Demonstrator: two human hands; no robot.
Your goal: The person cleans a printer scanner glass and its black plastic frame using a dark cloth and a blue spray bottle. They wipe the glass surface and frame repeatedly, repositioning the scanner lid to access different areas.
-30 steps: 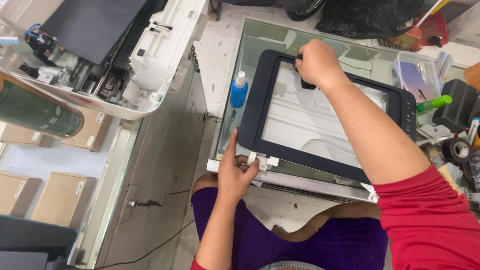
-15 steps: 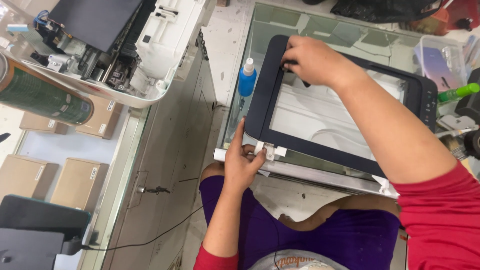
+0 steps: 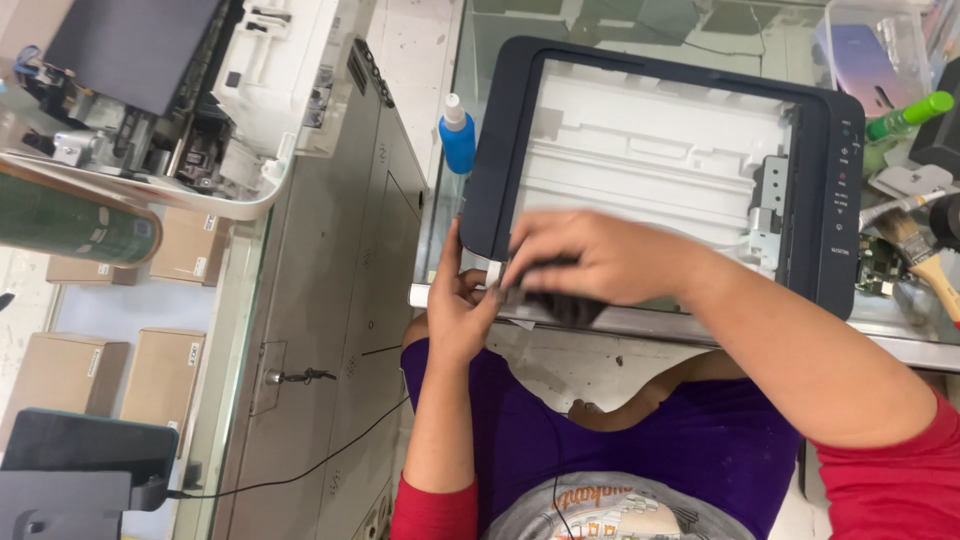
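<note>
Cardboard boxes (image 3: 120, 375), plain brown and rectangular, each with a small pale label strip on one side, lie on the floor well left of both hands; two more boxes (image 3: 180, 250) sit above them, partly hidden under a green cylinder (image 3: 70, 225). Blue bottle (image 3: 458, 135) with white nozzle stands on the glass surface (image 3: 440, 230), up and left of the grip, just beside the frame's left edge. Green marker-like tube (image 3: 905, 112) and a paintbrush (image 3: 925, 255) lie far right of the grip, past the frame's control strip. Clear plastic box (image 3: 870, 45) with purple contents sits at upper right.

Scanner frame (image 3: 660, 160), dark rectangular border around a white ribbed interior, lies flat on the glass surface, its near edge at the surface's front rim. Right hand (image 3: 590, 260) lies across that near edge at the lower-left corner, fingers curled down over a dark part; motion blur hides exactly what is pinched. Left hand (image 3: 462, 305) comes up from below, thumb and fingers closed on the same corner, touching a small white tab there and meeting the right hand's fingertips. The frame thus extends up and right from both hands.

Opened white printer body (image 3: 200, 90) rests far upper left.
</note>
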